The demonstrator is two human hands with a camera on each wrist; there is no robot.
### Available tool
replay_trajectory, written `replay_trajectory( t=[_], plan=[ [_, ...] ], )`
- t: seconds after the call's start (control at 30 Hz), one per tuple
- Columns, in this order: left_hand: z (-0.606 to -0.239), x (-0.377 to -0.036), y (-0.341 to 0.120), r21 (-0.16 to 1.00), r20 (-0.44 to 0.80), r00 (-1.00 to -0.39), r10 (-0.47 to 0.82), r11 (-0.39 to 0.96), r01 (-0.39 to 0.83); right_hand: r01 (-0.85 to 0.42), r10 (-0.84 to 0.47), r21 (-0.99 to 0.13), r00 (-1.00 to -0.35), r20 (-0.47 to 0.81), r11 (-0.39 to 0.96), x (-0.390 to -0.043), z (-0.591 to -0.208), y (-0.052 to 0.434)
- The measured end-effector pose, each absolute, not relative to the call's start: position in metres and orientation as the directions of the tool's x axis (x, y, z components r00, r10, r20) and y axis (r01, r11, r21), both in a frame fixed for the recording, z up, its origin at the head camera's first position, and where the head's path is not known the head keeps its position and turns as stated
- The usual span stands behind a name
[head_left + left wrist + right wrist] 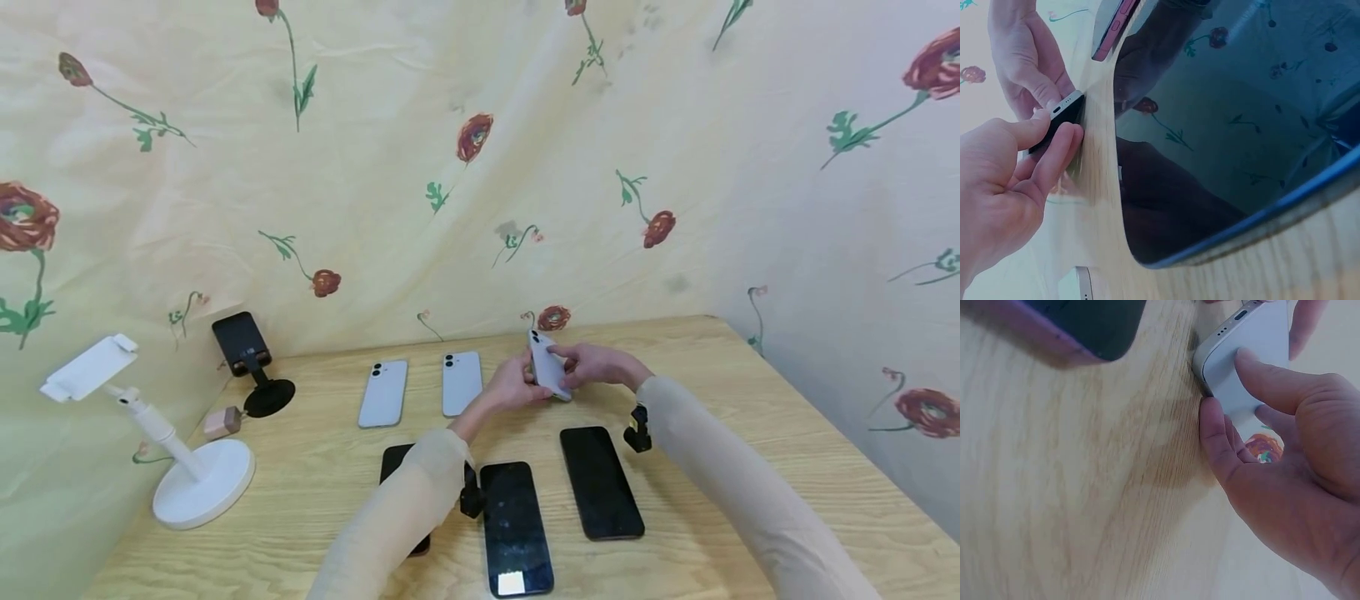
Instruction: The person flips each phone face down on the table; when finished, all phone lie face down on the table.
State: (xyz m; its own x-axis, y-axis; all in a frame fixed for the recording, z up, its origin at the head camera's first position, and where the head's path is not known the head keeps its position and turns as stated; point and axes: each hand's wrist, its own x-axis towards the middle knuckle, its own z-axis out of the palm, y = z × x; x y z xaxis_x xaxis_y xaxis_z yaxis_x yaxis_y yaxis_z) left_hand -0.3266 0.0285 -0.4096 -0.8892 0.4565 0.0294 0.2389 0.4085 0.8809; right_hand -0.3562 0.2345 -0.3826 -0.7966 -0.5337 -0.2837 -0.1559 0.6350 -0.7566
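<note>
Two hands meet above the far middle of the table (750, 400), and a pale phone (547, 367) is held between them, clear of the wood and tilted, with its camera end uppermost and its back turned toward the right. The phone is pinched by the left hand (513, 385) between thumb and curled fingers (1054, 153) along one long edge, as shown in the left wrist view, where the bottom port end (1063, 111) is visible. The opposite side is gripped by the right hand (592, 365), whose thumb (1272, 378) is pressed flat on the pale back (1247, 356) while the remaining fingers are curled beneath. Two more pale phones (383, 392) (461, 382) are laid back-up, side by side, just left of the hands. Three dark phones are laid screen-up nearer the person: one (600, 482) below the right forearm, one (514, 528) in the middle, bearing a small sticker at its near end, and one (393, 463) partly hidden under the left sleeve. A white stand (191, 467) with an empty clamp is placed at the left edge, and a black stand (258, 383) carrying a dark device is positioned behind it near the wall. A small pink block (222, 422) is set between the two stands. Floral cloth (420, 167) is hung behind the table.
</note>
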Motion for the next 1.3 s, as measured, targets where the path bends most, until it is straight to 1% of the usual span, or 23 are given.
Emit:
replay_trajectory(
  t=[0.33,0.57,0.87,1.0,1.1,1.3],
  plan=[
    [-0.414,-0.326,0.028,0.894,-0.02,-0.909,0.416,0.414,0.17,-0.133,-0.484,-0.709,-0.814,-0.321,0.693,-0.355,-0.381,0.233],
    [-0.42,-0.325,0.027,0.838,-0.005,-0.916,0.402,0.501,0.216,-0.106,-0.45,-0.694,-0.828,-0.335,0.712,-0.355,-0.384,0.231],
    [-0.419,-0.322,0.027,0.808,-0.02,-0.918,0.395,0.548,0.218,-0.132,-0.451,-0.665,-0.828,-0.333,0.735,-0.357,-0.385,0.231],
    [-0.419,-0.324,0.027,0.767,-0.028,-0.92,0.39,0.599,0.23,-0.126,-0.445,-0.655,-0.826,-0.346,0.745,-0.358,-0.384,0.231],
    [-0.42,-0.324,0.027,0.753,-0.04,-0.925,0.378,0.62,0.221,-0.123,-0.44,-0.645,-0.824,-0.357,0.754,-0.358,-0.384,0.231],
    [-0.421,-0.326,0.032,0.797,-0.094,-0.932,0.351,0.587,0.141,-0.125,-0.439,-0.641,-0.824,-0.358,0.758,-0.36,-0.384,0.231]
  ],
)
